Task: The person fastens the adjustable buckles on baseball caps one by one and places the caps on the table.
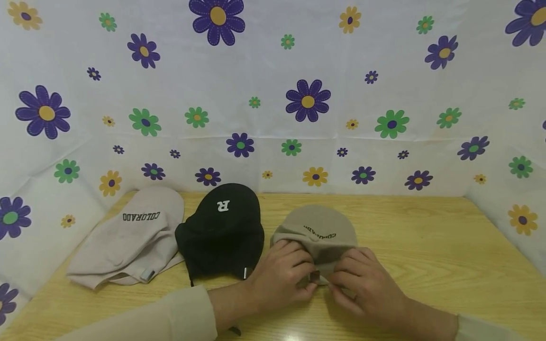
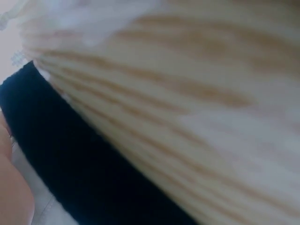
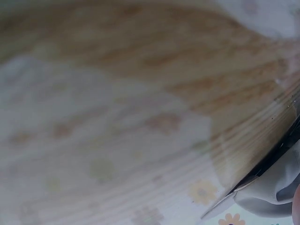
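Note:
A tan baseball cap (image 1: pixel 317 218) with dark COLORADO lettering lies right of centre on the table, its rounded brim toward the back. My left hand (image 1: pixel 287 270) grips the cap's near left edge with curled fingers, beside a small brownish buckle (image 1: pixel 314 275). At the near right edge, my right hand (image 1: pixel 368 282) pinches the cap between thumb and fingers. The fingers hide much of the back strap. In the right wrist view, part of the cap's pale cloth (image 3: pixel 262 194) shows at the lower right. The left wrist view is mostly blurred tabletop.
Left of my hands lies a black cap (image 1: pixel 219 237) with a white R and a metal buckle. Farther left is a pale pinkish COLORADO cap (image 1: pixel 132 237). A flower-print cloth (image 1: pixel 264 71) hangs behind the wood-grain table (image 1: pixel 435 255).

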The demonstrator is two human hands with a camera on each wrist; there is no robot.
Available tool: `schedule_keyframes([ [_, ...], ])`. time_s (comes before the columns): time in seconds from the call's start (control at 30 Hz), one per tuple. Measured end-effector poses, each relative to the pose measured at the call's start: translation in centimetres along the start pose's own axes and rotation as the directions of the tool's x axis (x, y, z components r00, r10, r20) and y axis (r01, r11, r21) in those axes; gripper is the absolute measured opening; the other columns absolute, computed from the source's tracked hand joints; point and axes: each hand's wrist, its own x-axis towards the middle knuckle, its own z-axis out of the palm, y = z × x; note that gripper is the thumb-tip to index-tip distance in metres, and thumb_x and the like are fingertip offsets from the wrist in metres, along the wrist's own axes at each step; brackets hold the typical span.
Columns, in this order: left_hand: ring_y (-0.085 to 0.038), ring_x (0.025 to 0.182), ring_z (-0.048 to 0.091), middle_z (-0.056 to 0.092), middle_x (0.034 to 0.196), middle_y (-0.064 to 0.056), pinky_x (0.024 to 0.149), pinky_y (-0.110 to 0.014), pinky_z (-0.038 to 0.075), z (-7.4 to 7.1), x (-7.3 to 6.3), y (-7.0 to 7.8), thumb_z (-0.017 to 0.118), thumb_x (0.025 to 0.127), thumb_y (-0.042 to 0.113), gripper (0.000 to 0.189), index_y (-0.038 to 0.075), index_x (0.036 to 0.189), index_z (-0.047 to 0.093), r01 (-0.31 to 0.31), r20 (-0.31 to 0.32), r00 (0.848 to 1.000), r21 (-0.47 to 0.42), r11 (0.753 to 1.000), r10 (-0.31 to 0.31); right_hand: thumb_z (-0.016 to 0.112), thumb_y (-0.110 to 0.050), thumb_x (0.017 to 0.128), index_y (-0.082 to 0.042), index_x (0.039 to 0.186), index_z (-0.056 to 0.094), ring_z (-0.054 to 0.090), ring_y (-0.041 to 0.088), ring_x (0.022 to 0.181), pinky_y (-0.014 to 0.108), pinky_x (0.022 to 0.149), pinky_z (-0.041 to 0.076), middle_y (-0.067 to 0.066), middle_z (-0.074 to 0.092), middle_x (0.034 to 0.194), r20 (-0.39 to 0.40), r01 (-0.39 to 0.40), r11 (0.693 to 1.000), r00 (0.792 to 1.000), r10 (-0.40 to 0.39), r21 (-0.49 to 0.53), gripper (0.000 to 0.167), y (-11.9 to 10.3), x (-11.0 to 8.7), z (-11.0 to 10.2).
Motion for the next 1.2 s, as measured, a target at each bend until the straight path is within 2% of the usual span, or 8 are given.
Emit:
schedule_keyframes([
  [0.23,-0.012,0.083,0.061,0.066,0.083,0.008,0.077,-0.029,0.047,0.09,-0.04,0.09,0.074,0.075,0.026,0.007,0.019,0.077,0.071,-0.013,0.005,1.0,0.024,1.0,0.013,0.047,-0.028,0.1,-0.018,0.079,0.067,0.056,0.015,0.084,0.03,0.081,0.039,-0.008,0.062,0.085,0.01,-0.007,1.0,1.0,0.007,0.008,0.031,0.03,-0.02,0.0],
  [0.47,-0.011,0.082,0.059,0.064,0.082,0.008,0.079,-0.029,0.047,0.13,0.1,0.15,0.072,0.076,0.026,0.009,0.017,0.075,0.07,-0.034,-0.018,0.999,0.016,0.999,0.035,0.054,-0.033,0.099,-0.015,0.094,0.07,0.055,0.014,0.09,0.028,0.083,0.038,-0.006,0.063,0.095,0.044,-0.064,0.996,0.997,0.061,0.062,0.024,-0.03,-0.16,-0.16],
  [0.63,-0.011,0.084,0.059,0.065,0.083,0.008,0.083,-0.028,0.047,0.07,0.16,0.27,0.073,0.076,0.027,0.01,0.017,0.077,0.071,-0.058,-0.013,0.998,0.001,0.998,0.058,0.06,-0.038,0.096,-0.012,0.103,0.07,0.057,0.015,0.097,0.028,0.089,0.039,-0.003,0.064,0.104,0.061,-0.099,0.993,0.994,0.095,0.067,0.028,-0.19,-0.11,-0.19],
  [0.83,-0.011,0.084,0.06,0.066,0.084,0.008,0.085,-0.028,0.049,0.01,0.11,0.35,0.077,0.075,0.028,0.011,0.018,0.078,0.073,-0.063,-0.026,0.998,-0.021,0.998,0.063,0.053,-0.039,0.1,-0.011,0.113,0.069,0.057,0.017,0.107,0.032,0.096,0.038,-0.002,0.066,0.113,0.129,-0.119,0.993,0.985,0.115,0.018,0.035,-0.44,-0.12,-0.17],
  [0.97,-0.01,0.084,0.061,0.066,0.084,0.008,0.086,-0.028,0.049,-0.01,0.12,0.39,0.077,0.075,0.028,0.011,0.018,0.079,0.074,-0.064,-0.035,0.997,-0.036,0.997,0.063,0.049,-0.04,0.102,-0.014,0.113,0.07,0.056,0.016,0.107,0.032,0.096,0.036,-0.005,0.065,0.114,0.177,-0.125,0.992,0.976,0.126,-0.015,0.035,-0.51,-0.27,-0.17],
  [1.2,-0.01,0.084,0.06,0.066,0.084,0.007,0.086,-0.026,0.048,-0.15,0.23,0.53,0.076,0.077,0.025,0.009,0.017,0.079,0.073,-0.058,-0.045,0.997,-0.059,0.997,0.056,0.05,-0.038,0.102,-0.016,0.11,0.07,0.055,0.013,0.103,0.031,0.094,0.036,-0.006,0.065,0.11,0.183,-0.129,0.991,0.974,0.133,-0.034,0.031,-0.62,-0.25,-0.12],
])
